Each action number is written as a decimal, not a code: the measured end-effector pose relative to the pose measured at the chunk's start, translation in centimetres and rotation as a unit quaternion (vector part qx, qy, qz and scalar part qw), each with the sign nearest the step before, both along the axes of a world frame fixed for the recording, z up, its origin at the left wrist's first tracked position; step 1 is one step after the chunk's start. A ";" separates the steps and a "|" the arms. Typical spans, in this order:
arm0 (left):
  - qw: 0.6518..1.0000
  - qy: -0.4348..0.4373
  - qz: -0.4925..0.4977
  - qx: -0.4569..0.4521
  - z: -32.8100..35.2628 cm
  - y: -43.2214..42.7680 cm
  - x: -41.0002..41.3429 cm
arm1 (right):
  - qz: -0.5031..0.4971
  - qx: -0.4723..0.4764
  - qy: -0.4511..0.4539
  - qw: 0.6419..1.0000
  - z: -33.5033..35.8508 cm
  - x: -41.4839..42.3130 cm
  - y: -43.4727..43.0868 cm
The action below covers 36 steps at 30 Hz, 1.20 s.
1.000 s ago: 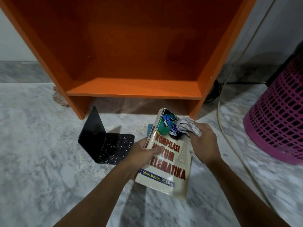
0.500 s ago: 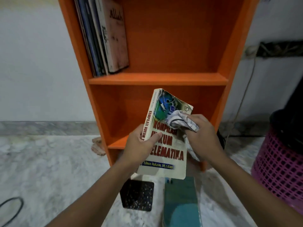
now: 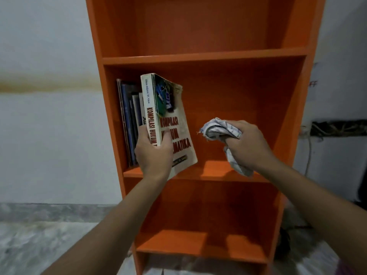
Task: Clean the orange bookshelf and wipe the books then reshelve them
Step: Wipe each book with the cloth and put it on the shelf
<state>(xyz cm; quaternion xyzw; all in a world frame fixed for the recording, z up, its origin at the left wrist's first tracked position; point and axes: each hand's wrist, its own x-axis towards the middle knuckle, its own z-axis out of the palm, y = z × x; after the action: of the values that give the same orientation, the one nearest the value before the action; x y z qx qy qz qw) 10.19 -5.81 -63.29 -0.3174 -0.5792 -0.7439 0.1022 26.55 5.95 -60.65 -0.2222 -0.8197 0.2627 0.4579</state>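
A person faces a tall orange bookshelf (image 3: 208,56) standing against a white wall (image 3: 45,135). The left hand (image 3: 154,153) grips a cream paperback (image 3: 168,124) by its spine, thumb across the cover, holding it upright over the middle shelf, just right of a row of dark books (image 3: 129,124) standing at the shelf's left end. The right hand (image 3: 245,144) clutches a crumpled white cloth (image 3: 220,130) farther right, apart from the paperback. A marbled floor (image 3: 39,245) lies below.
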 end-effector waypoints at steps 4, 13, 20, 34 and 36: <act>0.994 0.040 0.100 0.002 0.2 5.6 -4.0 | -0.052 0.028 -0.040 0.997 2.5 -0.3 2.7; 0.903 0.147 0.314 -0.254 -3.3 14.0 -10.2 | -0.096 0.005 -0.139 0.986 0.7 -1.3 8.6; 0.769 0.398 0.348 -0.361 -3.6 13.0 -15.3 | -0.245 -0.068 -0.295 0.921 -4.9 -3.2 15.5; 0.734 0.441 0.289 -0.427 -2.2 10.2 -16.8 | -0.113 -0.034 -0.412 0.903 -6.6 -9.2 13.4; 0.725 0.455 0.286 -0.431 -1.4 9.1 -16.6 | -0.087 -0.028 -0.395 0.914 -7.2 -11.1 12.2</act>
<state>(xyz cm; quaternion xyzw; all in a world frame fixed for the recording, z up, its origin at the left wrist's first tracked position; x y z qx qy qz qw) -6.40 3.25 -64.73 -0.4470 -0.7847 -0.1156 0.4136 15.49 18.16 -67.82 -0.3910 -0.9036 0.1351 0.1112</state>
